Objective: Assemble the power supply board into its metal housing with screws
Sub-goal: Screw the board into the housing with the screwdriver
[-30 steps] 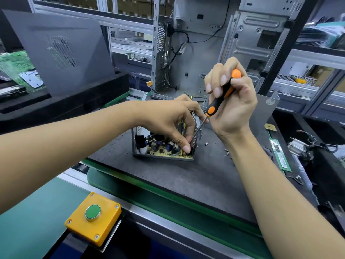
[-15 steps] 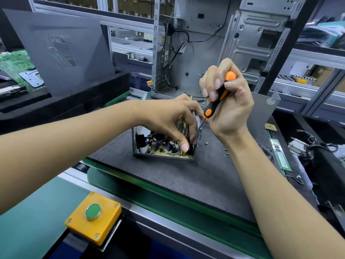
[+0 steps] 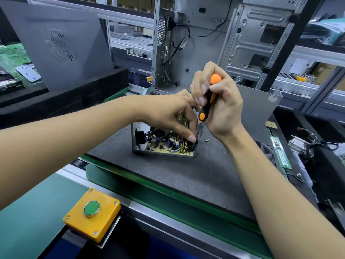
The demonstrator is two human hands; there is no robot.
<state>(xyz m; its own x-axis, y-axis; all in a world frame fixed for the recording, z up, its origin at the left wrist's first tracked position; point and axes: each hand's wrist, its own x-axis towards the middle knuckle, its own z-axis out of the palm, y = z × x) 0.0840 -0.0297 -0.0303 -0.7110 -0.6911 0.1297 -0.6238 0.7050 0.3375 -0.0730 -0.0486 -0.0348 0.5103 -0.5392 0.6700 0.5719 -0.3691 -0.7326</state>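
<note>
This is an electronics assembly workshop, most likely a computer production line. A dark worktop (image 3: 168, 176) sits beside a green conveyor belt (image 3: 28, 217) with metal rails, and a yellow box with a green push-button (image 3: 91, 214) is fixed at its edge. Behind stand bare metal computer cases (image 3: 250, 43) and a perforated grey side panel (image 3: 61, 43). Green circuit boards (image 3: 13, 58) lie in a dark tray at the left, a memory stick (image 3: 281, 152) at the right. Aluminium shelving (image 3: 306, 55) in the background holds what seem to be cartons, though they are blurred.
</note>
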